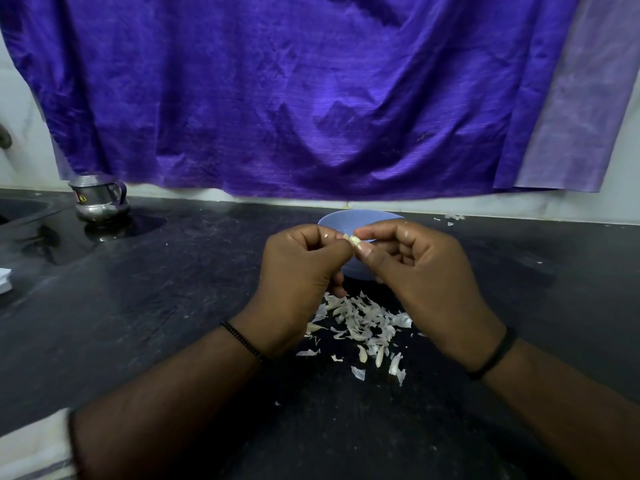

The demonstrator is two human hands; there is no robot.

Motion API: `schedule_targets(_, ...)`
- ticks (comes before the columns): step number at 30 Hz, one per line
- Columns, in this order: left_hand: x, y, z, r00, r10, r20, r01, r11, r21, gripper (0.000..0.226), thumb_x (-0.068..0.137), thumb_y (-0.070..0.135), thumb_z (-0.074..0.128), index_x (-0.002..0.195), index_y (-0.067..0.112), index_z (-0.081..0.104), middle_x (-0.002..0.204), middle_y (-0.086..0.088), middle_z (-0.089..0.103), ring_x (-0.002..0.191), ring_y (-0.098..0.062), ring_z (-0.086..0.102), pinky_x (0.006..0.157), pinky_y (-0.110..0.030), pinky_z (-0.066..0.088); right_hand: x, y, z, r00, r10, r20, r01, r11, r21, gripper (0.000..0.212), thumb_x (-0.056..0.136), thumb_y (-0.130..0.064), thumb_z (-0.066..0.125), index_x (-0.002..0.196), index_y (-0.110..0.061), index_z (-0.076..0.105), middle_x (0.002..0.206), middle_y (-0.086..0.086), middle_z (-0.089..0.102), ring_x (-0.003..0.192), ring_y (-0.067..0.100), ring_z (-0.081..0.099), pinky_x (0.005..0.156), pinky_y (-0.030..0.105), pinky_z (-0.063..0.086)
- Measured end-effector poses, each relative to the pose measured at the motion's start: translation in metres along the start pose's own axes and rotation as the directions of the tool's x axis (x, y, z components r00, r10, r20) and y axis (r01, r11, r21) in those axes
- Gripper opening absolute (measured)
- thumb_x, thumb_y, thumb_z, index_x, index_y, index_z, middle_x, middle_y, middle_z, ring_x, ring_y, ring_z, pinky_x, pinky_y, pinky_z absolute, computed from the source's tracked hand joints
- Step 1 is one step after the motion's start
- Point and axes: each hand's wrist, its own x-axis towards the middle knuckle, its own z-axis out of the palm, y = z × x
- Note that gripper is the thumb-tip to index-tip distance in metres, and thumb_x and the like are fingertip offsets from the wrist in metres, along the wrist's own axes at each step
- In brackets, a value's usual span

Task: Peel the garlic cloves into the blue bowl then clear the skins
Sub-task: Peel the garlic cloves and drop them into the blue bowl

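Note:
A small pale garlic clove [354,240] is pinched between the fingertips of both hands, just above the blue bowl [360,217]. My left hand [299,268] holds it from the left with curled fingers. My right hand [422,268] pinches it from the right with thumb and forefinger. The bowl stands on the dark counter behind the hands, and its inside is mostly hidden by them. A heap of white garlic skins [360,323] lies on the counter below the hands, in front of the bowl.
A steel jug [98,199] stands at the back left near a sink edge [20,209]. A purple cloth [311,91] hangs over the wall behind. A few skin scraps [452,218] lie at the back right. The dark counter [138,289] stretches to both sides.

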Motion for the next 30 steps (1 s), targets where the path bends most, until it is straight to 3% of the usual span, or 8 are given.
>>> schedule_targets(5, 0.000, 0.001, 0.000, 0.999, 0.018, 0.036, -0.020, 0.999, 0.038, 0.007, 0.086, -0.005, 0.064, 0.080, -0.008, 0.065, 0.051, -0.003, 0.052, 0.044, -0.012, 0.048, 0.042, -0.025, 0.047, 0.004, -0.001, -0.005, 0.997, -0.077, -0.020, 0.077, 0.997, -0.020, 0.014, 0.083, -0.011, 0.078, 0.094, -0.019, 0.076, 0.085, -0.001, 0.075, 0.079, 0.009, 0.070, 0.074, 0.019, 0.054)
schedule_targets(12, -0.001, 0.003, 0.000, 0.998, 0.009, 0.070, -0.010, 1.000, 0.012, 0.008, 0.087, -0.004, 0.064, 0.079, -0.006, 0.065, 0.051, -0.003, 0.053, 0.044, -0.012, 0.048, 0.043, -0.026, 0.048, 0.001, -0.003, -0.006, 0.994, -0.110, 0.013, 0.110, 0.982, -0.154, 0.010, 0.091, -0.013, 0.069, 0.094, -0.019, 0.077, 0.084, -0.009, 0.076, 0.079, 0.006, 0.071, 0.073, 0.027, 0.059)
schedule_targets(17, -0.002, 0.002, 0.002, 0.997, 0.011, 0.070, -0.012, 1.000, 0.022, 0.005, 0.085, -0.007, 0.062, 0.082, -0.011, 0.064, 0.052, -0.001, 0.053, 0.044, -0.012, 0.047, 0.043, -0.028, 0.047, 0.002, -0.004, -0.003, 0.997, -0.069, 0.029, 0.073, 0.984, -0.163, 0.009, 0.095, -0.015, 0.063, 0.093, -0.018, 0.072, 0.080, -0.010, 0.073, 0.075, 0.002, 0.069, 0.066, 0.018, 0.054)
schedule_targets(22, 0.001, -0.001, 0.000, 0.999, 0.010, 0.050, -0.012, 0.999, 0.031, 0.007, 0.086, -0.008, 0.061, 0.082, -0.013, 0.062, 0.053, -0.007, 0.051, 0.044, -0.013, 0.046, 0.042, -0.027, 0.047, 0.006, -0.009, -0.003, 0.983, 0.177, 0.040, -0.181, 0.970, 0.163, 0.014, 0.098, -0.008, 0.055, 0.095, -0.010, 0.069, 0.074, -0.001, 0.070, 0.067, 0.007, 0.060, 0.057, 0.020, 0.049)
schedule_targets(30, 0.001, -0.001, -0.002, 0.999, 0.010, 0.054, -0.012, 0.999, 0.032, 0.008, 0.087, -0.006, 0.062, 0.085, -0.014, 0.063, 0.053, -0.006, 0.051, 0.046, -0.014, 0.047, 0.044, -0.028, 0.048, 0.006, -0.011, -0.005, 0.934, 0.350, 0.067, -0.345, 0.839, 0.421, 0.016, 0.097, -0.010, 0.055, 0.092, -0.014, 0.069, 0.090, 0.003, 0.073, 0.077, 0.013, 0.062, 0.064, 0.026, 0.049)
